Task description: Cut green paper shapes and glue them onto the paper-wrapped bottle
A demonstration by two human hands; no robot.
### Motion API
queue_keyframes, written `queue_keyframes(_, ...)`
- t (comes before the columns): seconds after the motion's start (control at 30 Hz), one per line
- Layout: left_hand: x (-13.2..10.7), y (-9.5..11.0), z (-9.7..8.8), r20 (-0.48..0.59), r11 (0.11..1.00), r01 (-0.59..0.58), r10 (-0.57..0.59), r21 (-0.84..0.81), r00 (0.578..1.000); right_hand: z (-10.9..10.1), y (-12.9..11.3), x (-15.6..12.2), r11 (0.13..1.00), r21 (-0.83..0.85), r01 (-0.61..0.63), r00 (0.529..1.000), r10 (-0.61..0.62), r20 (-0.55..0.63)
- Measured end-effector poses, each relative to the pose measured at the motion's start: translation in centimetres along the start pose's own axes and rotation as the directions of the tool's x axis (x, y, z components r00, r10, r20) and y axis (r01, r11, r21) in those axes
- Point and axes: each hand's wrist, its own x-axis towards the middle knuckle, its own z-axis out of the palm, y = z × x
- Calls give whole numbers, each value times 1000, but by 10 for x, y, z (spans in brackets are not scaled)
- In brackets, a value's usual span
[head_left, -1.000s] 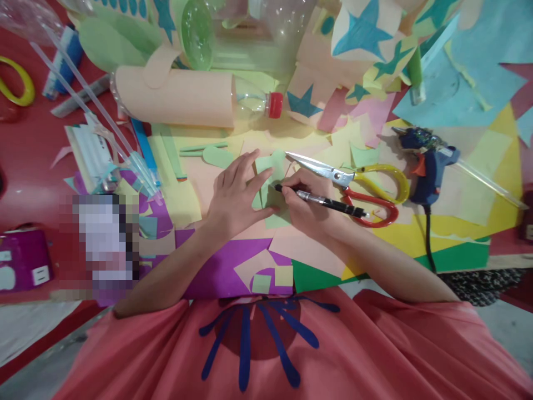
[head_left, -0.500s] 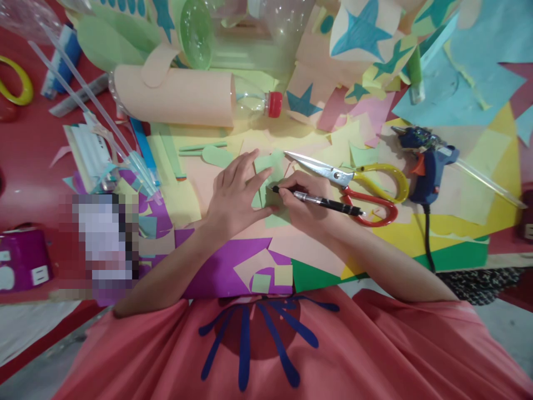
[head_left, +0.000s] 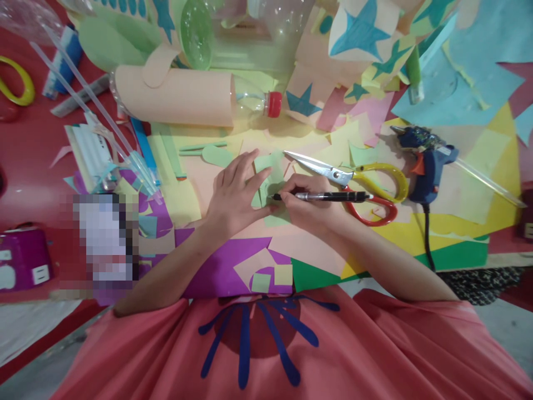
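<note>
My right hand [head_left: 307, 195] is closed around a black and silver pen [head_left: 333, 196], its tip on a small light green paper piece [head_left: 271, 166]. My left hand [head_left: 237, 191] lies flat with fingers spread, pressing the paper's left side. Part of the paper is hidden under both hands. Scissors [head_left: 339, 176] with one yellow and one red handle lie just beyond and right of my right hand. Small green cut-outs [head_left: 216, 154] rest beyond my left fingers.
A bottle wrapped in peach paper [head_left: 179, 95] lies across the far side. At the right is a blue glue gun [head_left: 428, 172] with its cord running toward me. Clear sticks [head_left: 141, 173], a purple box [head_left: 25, 258] and a blurred-out object [head_left: 104, 239] are on the left.
The pen has swung in my right hand, its back end now further away from me and its tip slightly nearer. My left hand stays in place.
</note>
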Motion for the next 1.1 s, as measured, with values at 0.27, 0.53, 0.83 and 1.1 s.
queue_keyframes(0.27, 0, 0, -1, 15, 1000, 7, -7, 0, 1000, -1, -2, 0, 1000, 9, -10, 999, 10, -44)
queue_keyframes(0.53, 2, 4, -6, 56, 999, 44, -44, -8, 997, 1, 1, 1, 997, -70, 37, 999, -39, -33)
queue_keyframes(0.83, 1, 1, -4, 47, 999, 34, -32, -29, 998, 2, 7, -1, 990, -92, 104, 985, -115, -130)
queue_keyframes(1.1, 1, 0, -1, 11, 1000, 25, -25, -1, 1000, 4, 7, -3, 989, -132, 63, 968, -92, -234)
